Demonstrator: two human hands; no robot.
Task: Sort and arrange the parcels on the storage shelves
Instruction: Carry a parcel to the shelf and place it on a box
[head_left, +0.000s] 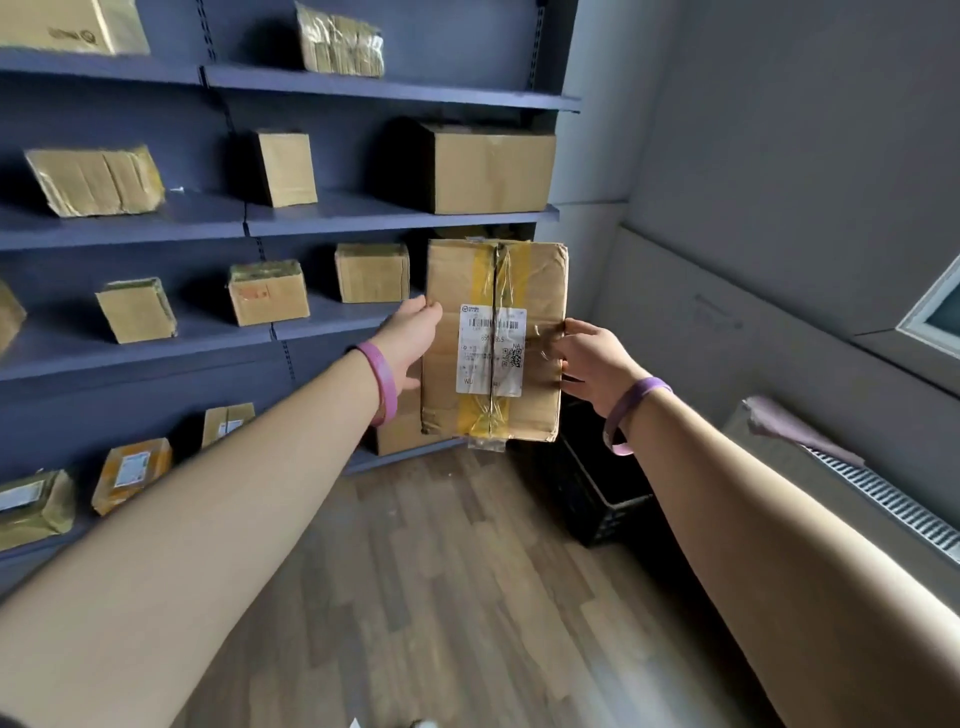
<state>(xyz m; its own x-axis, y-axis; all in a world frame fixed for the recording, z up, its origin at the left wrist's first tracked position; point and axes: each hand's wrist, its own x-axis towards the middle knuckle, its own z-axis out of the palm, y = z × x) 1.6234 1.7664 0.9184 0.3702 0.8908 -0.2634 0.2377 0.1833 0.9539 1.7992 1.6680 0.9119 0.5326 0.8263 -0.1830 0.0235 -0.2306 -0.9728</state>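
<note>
I hold a tall cardboard parcel (540, 291) in the air in front of the right end of the blue shelves (332, 317). It bears yellow tape and a white shipping label facing me. My left hand (410, 338) grips its left edge and my right hand (597, 364) grips its right edge. Both wrists wear purple bands. Several other brown parcels stand on the shelves, among them a large box (488, 166) on the shelf above and a small box (371, 273) just left of the held parcel.
A black plastic crate (597, 499) stands on the wood floor below the parcel. A radiator (883, 499) with a pinkish cloth on it runs along the right wall. Low shelves at left hold labelled parcels (132, 473).
</note>
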